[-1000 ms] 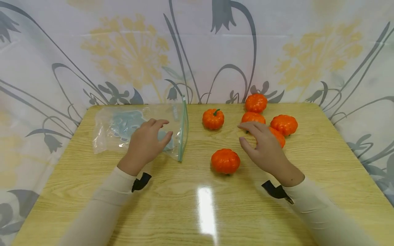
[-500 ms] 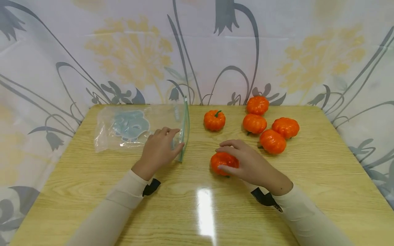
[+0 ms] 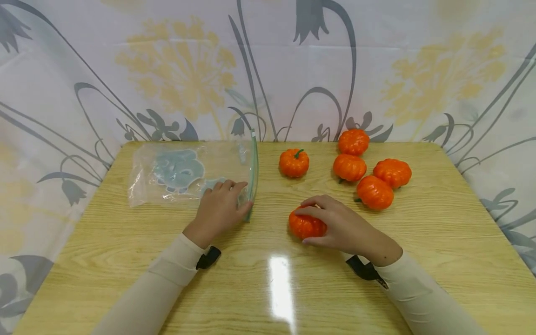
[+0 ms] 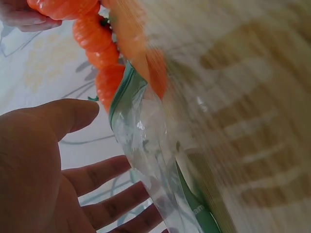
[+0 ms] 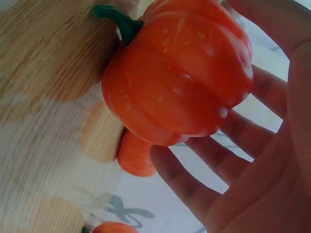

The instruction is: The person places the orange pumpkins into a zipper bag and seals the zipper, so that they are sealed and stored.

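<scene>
My right hand (image 3: 346, 229) grips a small orange toy pumpkin (image 3: 304, 224) on the table, with fingers over its far side and thumb on its near side. The right wrist view shows this pumpkin (image 5: 180, 73) tipped on its side, its green stem against the wood. Beside the opening of a clear zip bag (image 3: 226, 158) is my left hand (image 3: 221, 205). In the left wrist view the fingertips (image 4: 138, 191) meet the bag's plastic (image 4: 146, 131), while the thumb stands apart from it. The bag lies flat, its green-edged mouth toward the right and slightly parted.
Another pumpkin (image 3: 294, 163) stands upright with its stem on top near the back edge. Several more pumpkins (image 3: 374, 192) cluster at the back right of the wooden table (image 3: 234, 288). A patterned curtain (image 3: 276, 70) hangs behind the table.
My right hand has moved left and toward me, from near the clustered pumpkins onto the nearest one, and its fingers have closed round it. My left hand has moved right toward the bag's mouth.
</scene>
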Demonstrator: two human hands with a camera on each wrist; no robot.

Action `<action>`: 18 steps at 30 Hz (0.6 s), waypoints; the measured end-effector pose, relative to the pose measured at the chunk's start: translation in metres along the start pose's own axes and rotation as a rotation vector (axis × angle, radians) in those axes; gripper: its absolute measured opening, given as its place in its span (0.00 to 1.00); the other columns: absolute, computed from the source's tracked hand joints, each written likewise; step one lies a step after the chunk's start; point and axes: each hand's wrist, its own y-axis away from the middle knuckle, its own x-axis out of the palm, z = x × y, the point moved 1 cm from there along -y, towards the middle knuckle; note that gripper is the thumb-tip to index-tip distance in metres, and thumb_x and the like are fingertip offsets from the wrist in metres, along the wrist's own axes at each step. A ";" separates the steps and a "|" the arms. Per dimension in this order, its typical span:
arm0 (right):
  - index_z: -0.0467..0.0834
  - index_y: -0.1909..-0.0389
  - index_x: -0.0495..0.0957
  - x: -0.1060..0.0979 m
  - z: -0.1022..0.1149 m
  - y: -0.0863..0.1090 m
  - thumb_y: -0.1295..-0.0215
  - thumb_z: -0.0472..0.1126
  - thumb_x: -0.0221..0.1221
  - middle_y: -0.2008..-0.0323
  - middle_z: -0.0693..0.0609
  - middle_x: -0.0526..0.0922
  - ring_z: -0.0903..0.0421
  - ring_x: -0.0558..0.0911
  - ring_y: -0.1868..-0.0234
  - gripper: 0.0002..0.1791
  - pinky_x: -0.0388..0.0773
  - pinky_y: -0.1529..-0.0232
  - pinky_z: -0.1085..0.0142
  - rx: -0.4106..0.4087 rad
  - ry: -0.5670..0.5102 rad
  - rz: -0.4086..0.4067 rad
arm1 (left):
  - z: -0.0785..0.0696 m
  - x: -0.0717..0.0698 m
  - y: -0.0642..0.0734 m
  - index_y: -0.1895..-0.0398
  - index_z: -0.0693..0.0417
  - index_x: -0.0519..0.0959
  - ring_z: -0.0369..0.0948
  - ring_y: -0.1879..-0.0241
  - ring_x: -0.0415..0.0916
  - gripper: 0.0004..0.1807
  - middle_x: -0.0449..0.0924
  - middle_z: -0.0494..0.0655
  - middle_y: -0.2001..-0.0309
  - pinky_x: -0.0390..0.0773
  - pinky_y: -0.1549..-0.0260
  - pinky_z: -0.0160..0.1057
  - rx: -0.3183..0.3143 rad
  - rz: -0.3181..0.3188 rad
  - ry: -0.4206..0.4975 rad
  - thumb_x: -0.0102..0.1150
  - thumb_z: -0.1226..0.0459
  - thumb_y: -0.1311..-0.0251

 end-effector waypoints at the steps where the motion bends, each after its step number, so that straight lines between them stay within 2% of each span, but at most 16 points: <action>1: 0.52 0.40 0.80 0.000 0.000 0.000 0.49 0.54 0.75 0.41 0.49 0.77 0.47 0.75 0.38 0.33 0.74 0.37 0.47 -0.001 0.000 0.004 | 0.000 0.000 0.001 0.31 0.49 0.72 0.56 0.41 0.74 0.31 0.77 0.55 0.40 0.76 0.48 0.61 0.004 -0.003 -0.007 0.56 0.45 0.32; 13: 0.51 0.39 0.78 0.001 -0.003 0.000 0.50 0.52 0.76 0.41 0.48 0.77 0.47 0.75 0.38 0.35 0.74 0.37 0.48 -0.014 0.017 0.010 | -0.002 0.003 0.004 0.33 0.50 0.73 0.55 0.47 0.77 0.30 0.80 0.55 0.45 0.79 0.53 0.59 0.015 0.013 -0.037 0.56 0.44 0.33; 18: 0.51 0.37 0.77 0.004 -0.003 -0.001 0.51 0.51 0.76 0.40 0.48 0.77 0.46 0.75 0.37 0.37 0.73 0.36 0.47 0.005 0.000 0.021 | -0.005 0.005 0.009 0.33 0.49 0.73 0.54 0.49 0.77 0.31 0.80 0.54 0.47 0.79 0.55 0.57 0.009 0.034 -0.035 0.56 0.44 0.33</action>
